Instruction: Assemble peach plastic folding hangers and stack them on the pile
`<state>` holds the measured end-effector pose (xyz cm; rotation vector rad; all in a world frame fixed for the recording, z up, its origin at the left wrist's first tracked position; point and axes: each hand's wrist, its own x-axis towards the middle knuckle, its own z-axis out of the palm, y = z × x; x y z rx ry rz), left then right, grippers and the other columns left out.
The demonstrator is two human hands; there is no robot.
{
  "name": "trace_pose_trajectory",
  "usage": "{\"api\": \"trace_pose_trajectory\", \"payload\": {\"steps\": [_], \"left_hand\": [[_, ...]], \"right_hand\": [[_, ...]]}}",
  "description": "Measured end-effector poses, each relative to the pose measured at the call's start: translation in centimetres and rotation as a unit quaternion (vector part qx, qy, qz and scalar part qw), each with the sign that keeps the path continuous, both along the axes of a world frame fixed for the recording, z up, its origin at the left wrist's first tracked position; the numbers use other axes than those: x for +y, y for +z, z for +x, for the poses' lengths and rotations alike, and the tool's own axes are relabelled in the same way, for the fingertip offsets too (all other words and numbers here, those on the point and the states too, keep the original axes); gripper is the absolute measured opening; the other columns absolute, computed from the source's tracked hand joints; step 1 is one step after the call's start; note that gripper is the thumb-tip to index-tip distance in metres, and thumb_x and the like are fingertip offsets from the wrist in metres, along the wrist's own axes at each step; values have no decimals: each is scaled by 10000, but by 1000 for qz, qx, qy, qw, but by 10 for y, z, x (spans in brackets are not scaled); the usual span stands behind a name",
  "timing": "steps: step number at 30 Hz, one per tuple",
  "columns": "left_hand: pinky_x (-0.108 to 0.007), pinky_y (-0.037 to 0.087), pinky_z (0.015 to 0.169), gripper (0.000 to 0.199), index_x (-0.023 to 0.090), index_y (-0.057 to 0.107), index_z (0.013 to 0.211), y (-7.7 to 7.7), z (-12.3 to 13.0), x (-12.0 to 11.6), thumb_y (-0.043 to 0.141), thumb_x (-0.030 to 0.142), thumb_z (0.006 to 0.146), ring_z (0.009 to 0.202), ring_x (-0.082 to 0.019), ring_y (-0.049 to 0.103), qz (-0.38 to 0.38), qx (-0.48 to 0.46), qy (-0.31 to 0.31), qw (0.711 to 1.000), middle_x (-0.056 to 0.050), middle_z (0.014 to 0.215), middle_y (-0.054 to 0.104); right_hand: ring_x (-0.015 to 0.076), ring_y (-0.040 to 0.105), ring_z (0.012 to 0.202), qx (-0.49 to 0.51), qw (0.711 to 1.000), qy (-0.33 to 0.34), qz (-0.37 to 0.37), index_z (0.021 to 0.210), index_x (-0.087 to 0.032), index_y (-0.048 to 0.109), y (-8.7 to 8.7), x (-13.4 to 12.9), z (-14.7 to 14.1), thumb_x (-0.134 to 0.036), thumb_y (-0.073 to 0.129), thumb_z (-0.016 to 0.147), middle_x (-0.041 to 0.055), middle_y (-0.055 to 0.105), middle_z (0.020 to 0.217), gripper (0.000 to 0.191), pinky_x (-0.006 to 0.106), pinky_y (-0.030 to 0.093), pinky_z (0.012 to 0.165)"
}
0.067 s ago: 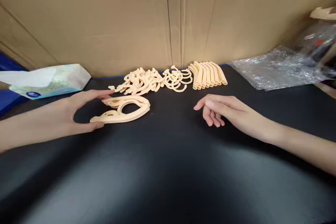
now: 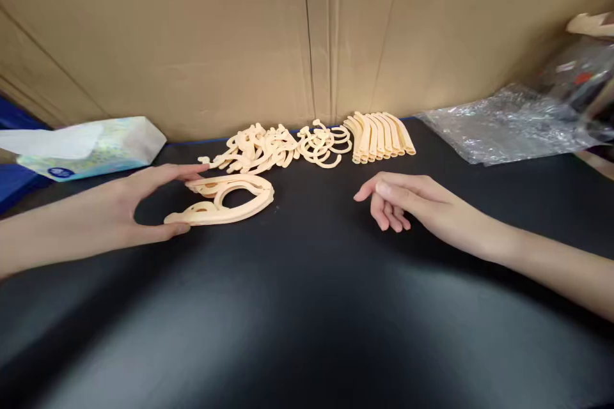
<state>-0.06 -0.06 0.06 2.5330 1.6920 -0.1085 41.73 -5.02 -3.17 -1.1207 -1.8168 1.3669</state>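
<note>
On the black table at left lies a folded beige plastic folding hanger (image 2: 249, 206), its curved arms bent round an open middle. My left hand (image 2: 129, 201) spans its left end, with the thumb at the near arm and the fingertips at the far arm. My right hand (image 2: 412, 199) hovers above the table to the right, loosely curled and holding nothing. Its index finger points left, apart from the other fingers. Behind them sit a pile of small beige hook-like pieces (image 2: 259, 147), some curved rings or hooks (image 2: 321, 144) and a row of curved hollow arms (image 2: 381, 136).
A tissue pack (image 2: 119, 144) lies at the back left, near something blue (image 2: 19, 169). Crumpled clear plastic bags (image 2: 503, 128) lie at the back right, with part of another person's arm (image 2: 597, 163) beyond. A cardboard wall (image 2: 215, 32) closes off the back.
</note>
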Motion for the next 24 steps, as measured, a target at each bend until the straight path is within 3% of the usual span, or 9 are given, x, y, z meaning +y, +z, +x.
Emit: {"api": "trace_pose_trajectory", "payload": {"steps": [10,18,24], "left_hand": [[-362,404,1100,835,335,306,1486,1,-1,-2,580,603,744,1266,-252,553,0,-20,-8,1000,53,1456,507],[-368,405,1106,829,363,313,1478,1,2,-3,573,638,741,1247,-246,572,-1,-23,1,1000,69,1439,525],[-434,401,1122,851,387,403,1427,8,11,-6,542,796,695,1304,-284,528,-10,-51,45,998,75,1475,496]], "right_hand": [[86,512,616,5,1000,5,9,1015,-183,632,-2,2,2,-491,436,1003,-23,582,700,366,221,401,540],[78,517,620,7,1000,5,4,1020,-190,632,-3,3,2,-492,450,999,-29,578,708,353,210,401,539],[80,516,628,7,1000,11,9,1013,-186,626,-4,3,2,-493,436,1003,-28,571,710,362,213,401,541]]}}
